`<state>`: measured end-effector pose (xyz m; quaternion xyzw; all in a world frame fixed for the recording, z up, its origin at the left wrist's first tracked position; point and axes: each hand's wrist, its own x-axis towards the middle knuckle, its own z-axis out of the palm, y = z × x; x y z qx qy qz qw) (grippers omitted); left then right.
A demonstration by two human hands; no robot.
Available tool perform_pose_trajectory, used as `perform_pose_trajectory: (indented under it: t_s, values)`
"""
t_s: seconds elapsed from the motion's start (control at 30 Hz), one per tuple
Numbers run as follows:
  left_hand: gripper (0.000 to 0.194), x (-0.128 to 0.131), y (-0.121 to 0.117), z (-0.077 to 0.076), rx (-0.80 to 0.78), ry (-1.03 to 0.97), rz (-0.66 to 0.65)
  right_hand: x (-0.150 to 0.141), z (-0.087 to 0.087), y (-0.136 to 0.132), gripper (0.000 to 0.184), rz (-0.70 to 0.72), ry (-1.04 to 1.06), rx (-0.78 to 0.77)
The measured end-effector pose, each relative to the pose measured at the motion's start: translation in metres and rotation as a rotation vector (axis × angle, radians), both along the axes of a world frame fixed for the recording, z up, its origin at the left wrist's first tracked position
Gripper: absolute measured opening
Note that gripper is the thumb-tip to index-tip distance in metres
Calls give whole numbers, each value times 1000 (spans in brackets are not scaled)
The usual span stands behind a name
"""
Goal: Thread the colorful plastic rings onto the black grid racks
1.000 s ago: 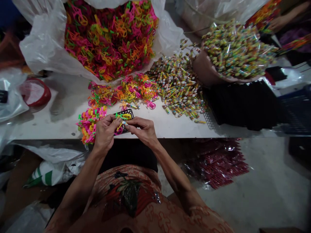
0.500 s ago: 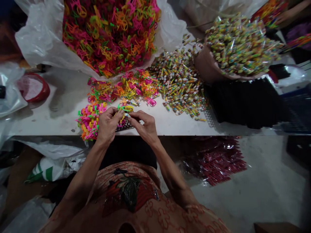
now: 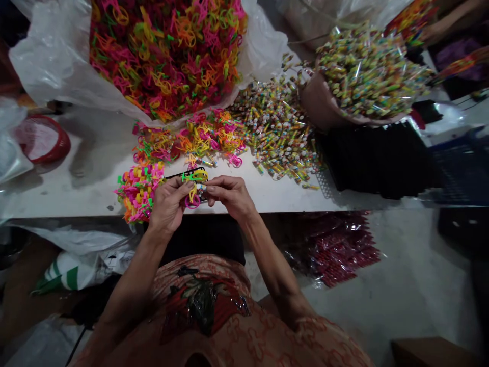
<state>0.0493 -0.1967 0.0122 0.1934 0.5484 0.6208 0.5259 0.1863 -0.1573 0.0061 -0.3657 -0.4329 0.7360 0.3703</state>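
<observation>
My left hand (image 3: pixel 168 201) is closed on a small plastic toy (image 3: pixel 194 191) with green, yellow and pink parts and ring-shaped wheels, like a tiny bicycle. Thumb and fingers of my right hand (image 3: pixel 234 198) pinch a small tube (image 3: pixel 201 188) with a white end, pressed against the toy between the two hands. Beneath them lies a black perforated tray (image 3: pixel 178 175), mostly covered by the hands. Left of my left hand, similar toys (image 3: pixel 140 189) stand packed in rows. Loose toys (image 3: pixel 214 131) are heaped just beyond my hands.
A big clear plastic bag (image 3: pixel 49 61) full of toys stands at the back left. Printed tubes (image 3: pixel 284 130) lie piled beside a pink bucket (image 3: pixel 324 104) of more tubes. A black stack (image 3: pixel 378 163) and red basket (image 3: pixel 64 145) flank the table. Another person's hand (image 3: pixel 433 33) shows top right.
The toy has come slightly lower and its pink wheel shows more plainly. My right fingers have closed in on the white-ended tube. The whole view has shifted a little.
</observation>
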Motion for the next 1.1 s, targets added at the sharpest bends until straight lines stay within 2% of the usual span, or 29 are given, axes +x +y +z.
perform_pose_trajectory:
  t_s: [0.13,0.3,0.4,0.47,0.6,0.67,0.77,0.83,0.97,1.1]
  values:
    - [35,2,-1,-4,15,110,5,1,-2,-8,30,-86,-62,80]
    - [29,1,-2,-10,50,345,24,7,-15,0,33,26,-132,148]
    - [25,-10,-2,-7,134,589,-102,13,-17,11,27,106,-225,304]
    - [20,-20,-2,-3,206,677,-215,15,-15,16,20,212,-254,369]
    - [18,-41,-9,14,300,787,-413,7,-12,15,19,407,-201,291]
    - [21,-54,-15,23,295,920,-385,-1,-17,11,18,393,-213,280]
    - [27,-74,-23,30,268,1174,-210,-16,-33,5,14,294,-320,325]
    - [27,-86,-26,26,282,1342,-248,-26,-46,0,14,256,-391,337]
    - [30,-97,-27,1,302,1639,-529,-50,-67,-14,14,141,-481,349]
    - [32,-96,-28,-19,242,1753,-558,-68,-77,-23,14,62,-521,364]
